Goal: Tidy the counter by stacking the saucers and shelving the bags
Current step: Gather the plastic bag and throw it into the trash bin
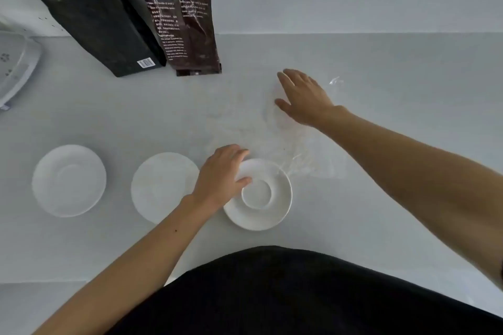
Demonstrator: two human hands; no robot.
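Three white saucers lie in a row on the counter: a left saucer (69,180), a middle saucer (160,185) and a right saucer (265,198). My left hand (221,175) grips the right saucer by its left rim, thumb on top. My right hand (302,96) rests flat with fingers spread on clear plastic film (299,155) behind that saucer. A black bag (89,13) and a brown printed bag (182,13) stand against the back wall.
A white appliance (13,68) sits at the far left edge. The counter's front edge runs just in front of my dark clothing (285,294). The wall rises behind the bags.
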